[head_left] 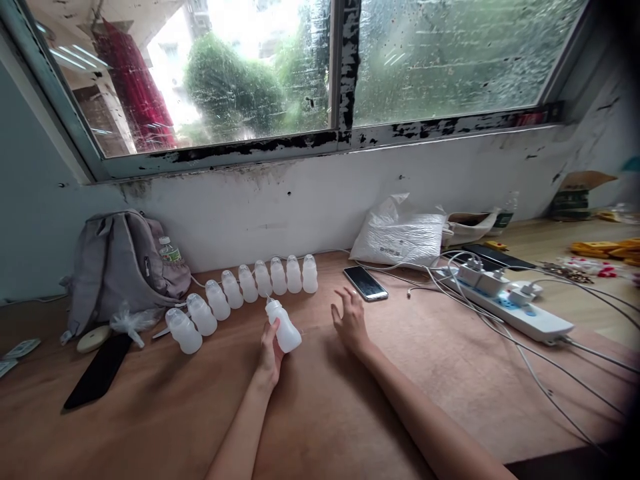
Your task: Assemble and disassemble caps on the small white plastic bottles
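Left fingers (273, 333) wrapped round tilted bottle (284, 325), right fingers (345, 300) spread, empty

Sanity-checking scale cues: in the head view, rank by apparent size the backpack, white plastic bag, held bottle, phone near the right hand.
1. backpack
2. white plastic bag, farther back, so maybe understated
3. bottle in left hand
4. phone, close to the bottle; unsure

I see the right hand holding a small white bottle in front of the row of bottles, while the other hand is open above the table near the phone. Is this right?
Not quite: the head view shows the left hand holding the small white bottle in front of the row of bottles. The right hand is the open one, above the table near the phone.
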A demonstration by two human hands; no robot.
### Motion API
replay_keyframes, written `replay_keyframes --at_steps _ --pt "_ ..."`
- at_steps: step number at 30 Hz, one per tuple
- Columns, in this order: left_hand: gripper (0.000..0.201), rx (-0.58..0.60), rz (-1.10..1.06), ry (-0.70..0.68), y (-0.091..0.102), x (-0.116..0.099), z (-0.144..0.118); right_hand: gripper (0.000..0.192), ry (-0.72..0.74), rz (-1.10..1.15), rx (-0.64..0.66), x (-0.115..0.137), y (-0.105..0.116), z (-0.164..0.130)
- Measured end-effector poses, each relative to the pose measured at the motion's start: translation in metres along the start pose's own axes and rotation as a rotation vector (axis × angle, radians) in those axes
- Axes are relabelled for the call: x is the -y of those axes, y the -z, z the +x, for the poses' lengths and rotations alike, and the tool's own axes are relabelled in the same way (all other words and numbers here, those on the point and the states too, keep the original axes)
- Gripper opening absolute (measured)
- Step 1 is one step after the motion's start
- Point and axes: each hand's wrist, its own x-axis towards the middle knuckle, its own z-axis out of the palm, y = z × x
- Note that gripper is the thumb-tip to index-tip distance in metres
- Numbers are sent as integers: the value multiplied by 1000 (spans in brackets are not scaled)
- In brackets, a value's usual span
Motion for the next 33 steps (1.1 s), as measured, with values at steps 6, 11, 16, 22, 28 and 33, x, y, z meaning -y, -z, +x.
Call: replay_keyframes --at_steps 6,11,16,22,28,33 --pt "46 -14 106 -45 3 -4 -1 41 -157 -16 2 -40 1 11" --pt "45 -2 269 -92 -1 -8 -4 35 -296 236 82 -30 1 8" --pt "39 85 397 -136 -4 -8 -4 32 -535 861 136 -11 3 6" --pt "35 130 487 -137 -5 -5 -2 31 -624 1171 218 9 6 2" --pt "32 134 481 -142 -5 -8 -3 31 -565 1067 354 28 8 -3" --pt "32 113 486 -151 -4 -7 -2 33 -557 1030 387 37 9 -4"
